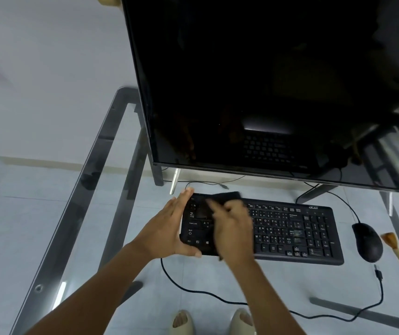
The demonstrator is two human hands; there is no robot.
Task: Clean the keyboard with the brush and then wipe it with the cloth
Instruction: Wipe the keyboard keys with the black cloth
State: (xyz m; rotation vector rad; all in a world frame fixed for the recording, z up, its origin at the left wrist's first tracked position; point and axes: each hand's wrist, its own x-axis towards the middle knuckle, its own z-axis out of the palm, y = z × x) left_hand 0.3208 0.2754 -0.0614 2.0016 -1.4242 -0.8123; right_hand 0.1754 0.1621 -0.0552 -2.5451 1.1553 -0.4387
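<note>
Wiping looks like the step in hand, not brushing. The brush (397, 252) is parked on the glass desk (92, 165) off to the right, just past the mouse (368, 243), so that half seems done with. The person's right hand (232, 226) is over the left part of the black keyboard (290, 233) with a dark cloth (220, 198) under it. It's motion-blurred, so whether the fingers are curled on the cloth or just pressing it flat can't be told. The left hand (169, 228) braces the keyboard's left end, fingers fairly straight along the edge and thumb hooked at the front corner. So far the cloth only covers the left keys, so the next move is probably to work it rightward toward the number pad, keeping the left hand steadying so the board doesn't slide on the glass.
</note>
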